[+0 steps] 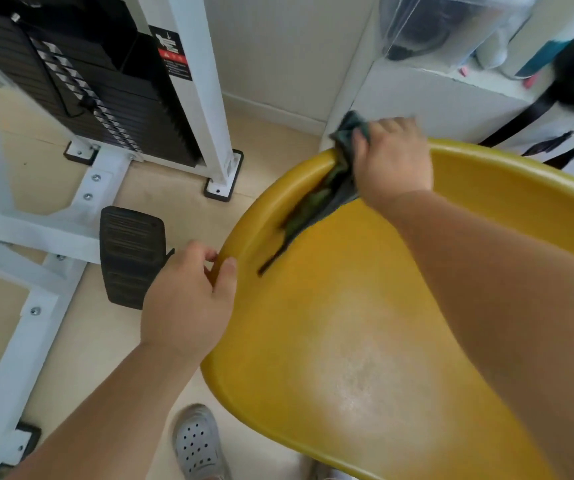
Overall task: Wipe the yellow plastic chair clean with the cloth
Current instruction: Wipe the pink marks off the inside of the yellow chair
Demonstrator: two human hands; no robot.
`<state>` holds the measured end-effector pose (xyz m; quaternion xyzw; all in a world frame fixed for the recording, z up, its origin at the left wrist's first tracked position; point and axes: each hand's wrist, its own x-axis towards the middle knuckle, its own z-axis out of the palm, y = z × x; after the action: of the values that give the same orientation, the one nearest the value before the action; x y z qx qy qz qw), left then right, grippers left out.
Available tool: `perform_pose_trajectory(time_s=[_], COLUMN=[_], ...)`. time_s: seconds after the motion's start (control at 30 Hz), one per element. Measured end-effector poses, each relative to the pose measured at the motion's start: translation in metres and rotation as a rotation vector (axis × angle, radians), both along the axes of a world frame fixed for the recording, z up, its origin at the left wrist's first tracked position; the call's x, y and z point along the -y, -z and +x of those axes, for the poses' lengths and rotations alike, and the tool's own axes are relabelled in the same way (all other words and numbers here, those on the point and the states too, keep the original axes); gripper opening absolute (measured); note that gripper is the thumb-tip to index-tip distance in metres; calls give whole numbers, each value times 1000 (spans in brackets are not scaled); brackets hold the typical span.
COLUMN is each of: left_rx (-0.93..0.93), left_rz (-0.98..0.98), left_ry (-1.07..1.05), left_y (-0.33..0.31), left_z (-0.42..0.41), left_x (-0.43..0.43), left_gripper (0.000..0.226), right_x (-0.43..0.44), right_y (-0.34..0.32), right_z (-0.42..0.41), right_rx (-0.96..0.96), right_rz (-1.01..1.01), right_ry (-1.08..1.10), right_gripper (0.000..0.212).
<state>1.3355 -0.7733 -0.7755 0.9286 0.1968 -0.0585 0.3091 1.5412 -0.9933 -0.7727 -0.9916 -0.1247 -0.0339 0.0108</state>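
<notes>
The yellow plastic chair (pixel 365 341) fills the lower right of the head view, its seat showing a pale scuffed patch in the middle. My right hand (pixel 391 161) is closed on a dark green cloth (pixel 327 199) at the chair's upper left rim, where the backrest curves. The cloth hangs down from my fist across the inner surface, with a thin tail reaching toward the seat. My left hand (pixel 190 303) grips the chair's left edge, thumb on the inside of the rim and fingers curled over the outside.
A white-framed weight machine (pixel 105 98) with a black weight stack stands at left on the pale wood floor, its black foot pedal (pixel 129 254) close to the chair's edge. A white shelf (pixel 451 95) with black straps is behind the chair. A grey clog (pixel 199 445) is below.
</notes>
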Motion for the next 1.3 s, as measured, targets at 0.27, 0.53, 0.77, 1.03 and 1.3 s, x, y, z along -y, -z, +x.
perform_pose_trajectory(time_s=[0.27,0.53,0.77,1.03,1.3], left_rx=[157,190,144,61,-39], left_rz=[-1,94,412,479,611], left_ry=[46,178,341,568,579], left_y=[-30,-37,-41,-44,-28], left_z=[59,95,112,148,169], left_x=[32,71,72,154,213], left_gripper=[46,46,37,75,95], right_x=[-76,-16,179,114,182], right_y=[6,11,-2,-1,11], right_z=[-46,-14,12,17,7], right_rx=[-48,7,-32,-87,-21], right_rz=[59,97,-39,19,5], right_ry=[-90,-36,467,339,250], right_gripper=[50,47,59,55,45])
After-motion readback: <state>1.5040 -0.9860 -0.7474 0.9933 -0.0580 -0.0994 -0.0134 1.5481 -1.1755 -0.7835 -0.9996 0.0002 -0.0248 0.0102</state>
